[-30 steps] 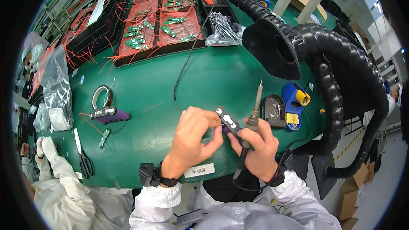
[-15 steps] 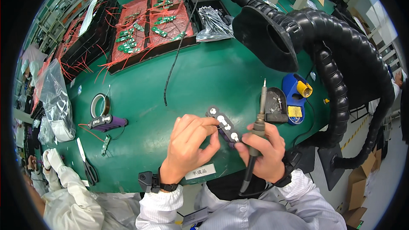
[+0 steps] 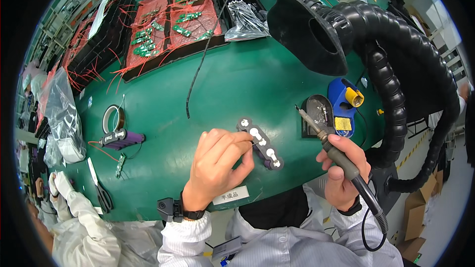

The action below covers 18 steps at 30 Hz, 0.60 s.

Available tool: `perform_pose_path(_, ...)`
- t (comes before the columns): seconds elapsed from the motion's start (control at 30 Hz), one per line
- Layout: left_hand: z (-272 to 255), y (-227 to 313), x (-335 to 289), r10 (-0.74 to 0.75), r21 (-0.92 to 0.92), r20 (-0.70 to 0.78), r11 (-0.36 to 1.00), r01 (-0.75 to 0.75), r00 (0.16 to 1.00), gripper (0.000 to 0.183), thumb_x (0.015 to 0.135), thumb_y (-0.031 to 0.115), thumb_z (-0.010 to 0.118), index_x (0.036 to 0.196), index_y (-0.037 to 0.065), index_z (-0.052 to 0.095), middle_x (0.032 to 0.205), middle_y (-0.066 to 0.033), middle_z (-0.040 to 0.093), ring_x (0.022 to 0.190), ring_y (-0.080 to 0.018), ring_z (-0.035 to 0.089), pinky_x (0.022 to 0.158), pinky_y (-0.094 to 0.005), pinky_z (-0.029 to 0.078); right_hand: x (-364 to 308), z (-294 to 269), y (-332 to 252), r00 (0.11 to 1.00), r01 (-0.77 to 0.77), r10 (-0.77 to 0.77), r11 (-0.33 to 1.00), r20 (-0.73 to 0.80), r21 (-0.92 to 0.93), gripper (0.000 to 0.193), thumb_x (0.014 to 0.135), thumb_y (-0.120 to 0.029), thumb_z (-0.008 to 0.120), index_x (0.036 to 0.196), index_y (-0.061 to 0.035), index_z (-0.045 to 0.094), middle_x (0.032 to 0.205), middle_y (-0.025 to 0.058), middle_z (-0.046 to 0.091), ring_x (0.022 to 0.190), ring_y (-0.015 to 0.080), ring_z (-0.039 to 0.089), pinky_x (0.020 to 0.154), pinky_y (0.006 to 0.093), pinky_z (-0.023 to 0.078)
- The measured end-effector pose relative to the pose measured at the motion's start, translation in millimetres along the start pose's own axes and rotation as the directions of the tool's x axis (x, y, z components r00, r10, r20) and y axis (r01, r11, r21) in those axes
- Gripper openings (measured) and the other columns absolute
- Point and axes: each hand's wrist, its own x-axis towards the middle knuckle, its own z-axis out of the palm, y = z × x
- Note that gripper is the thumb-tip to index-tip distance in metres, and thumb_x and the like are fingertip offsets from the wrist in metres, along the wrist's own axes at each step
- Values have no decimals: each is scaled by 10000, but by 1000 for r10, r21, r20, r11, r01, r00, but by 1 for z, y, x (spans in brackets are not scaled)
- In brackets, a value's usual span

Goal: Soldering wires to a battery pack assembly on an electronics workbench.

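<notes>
A battery pack (image 3: 263, 143) with a dark top and white-coated metal tabs lies slantwise on the green bench in front of me. My left hand (image 3: 215, 160) is at its left side, thumb and fingers pinched at a tab; a thin wire shows at the fingertips, partly hidden. To the right, my right hand (image 3: 342, 190) grips a soldering iron (image 3: 342, 160) by its handle. The iron's tip points up and left, apart from the pack, in front of the black tip-cleaning tray (image 3: 309, 127).
A blue iron stand (image 3: 339, 89) with yellow sponge sits right. A black fume duct (image 3: 309, 34) hangs above. Trays of green circuit boards (image 3: 143, 44) stand at the back. Left lie a purple battery pack (image 3: 123, 139), tape roll (image 3: 106, 118) and scissors (image 3: 103, 195). Another person's gloved hand (image 3: 60, 183) is nearby.
My right hand has moved right, away from the battery pack, and the soldering iron has turned from nearly upright to slanting up-left. My left hand stays at the pack.
</notes>
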Motion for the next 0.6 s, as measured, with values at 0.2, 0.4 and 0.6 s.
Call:
perform_pose_path(0.2,1,2,3,1,2,-1,1000,-1,1000,270,672,-72,770,883,69,678,960,-39,763,761,-229,623,674,-350,451,4,-5,-6,996,82,-81,995,28,-58,483,982,-403,746,1217,17,714,860,105,730,742,238,683,635,331,526)
perform_pose_path(0.4,-1,2,1,-6,-5,-12,1000,6,1000,276,673,-71,781,886,71,677,952,-33,757,757,-228,620,660,-354,442,8,3,-10,992,63,-62,998,108,-5,356,917,-222,801,1180,8,732,927,113,753,746,266,693,685,372,538)
perform_pose_path(0.6,3,-2,1,10,-14,-8,1000,-10,1000,262,696,-38,791,902,61,664,976,-33,728,781,-220,624,660,-353,437,2,12,-4,989,74,-72,997,129,-5,296,877,-146,800,1126,3,739,915,124,756,710,269,690,677,366,540)
